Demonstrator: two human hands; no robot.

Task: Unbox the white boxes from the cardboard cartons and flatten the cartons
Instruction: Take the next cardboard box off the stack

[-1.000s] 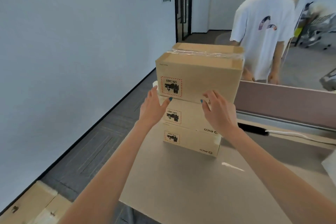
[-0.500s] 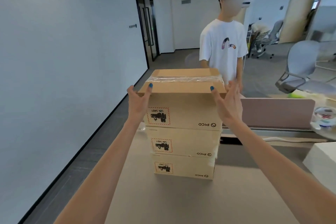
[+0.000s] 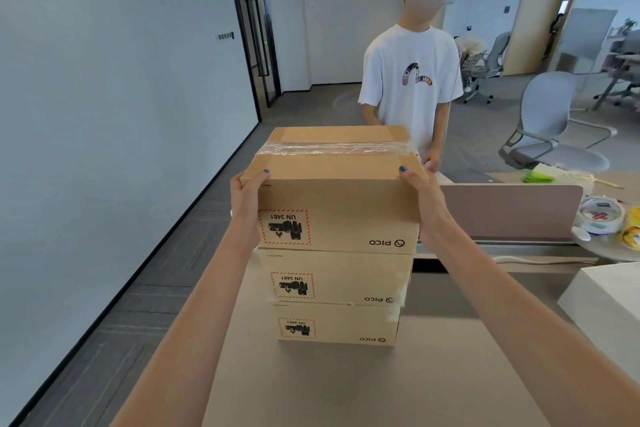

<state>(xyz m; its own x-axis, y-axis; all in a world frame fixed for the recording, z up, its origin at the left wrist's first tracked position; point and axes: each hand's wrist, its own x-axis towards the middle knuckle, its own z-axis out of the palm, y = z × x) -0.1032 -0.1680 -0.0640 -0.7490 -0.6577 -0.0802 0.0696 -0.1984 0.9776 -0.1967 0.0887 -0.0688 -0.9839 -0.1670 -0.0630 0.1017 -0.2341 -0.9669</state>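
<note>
On desk (image 3: 450,374), three cartons (image 3: 336,282) stacked; top carton (image 3: 332,191) clamped at its sides by left hand (image 3: 246,199) and right hand (image 3: 425,199), thumbs over rim. Tape unbroken: unboxing, flattening judged all yet to do.

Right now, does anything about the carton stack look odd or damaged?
Yes: the top carton, middle carton and bottom carton all stand upside down; their PICO logos and UN 3481 labels read inverted.
</note>
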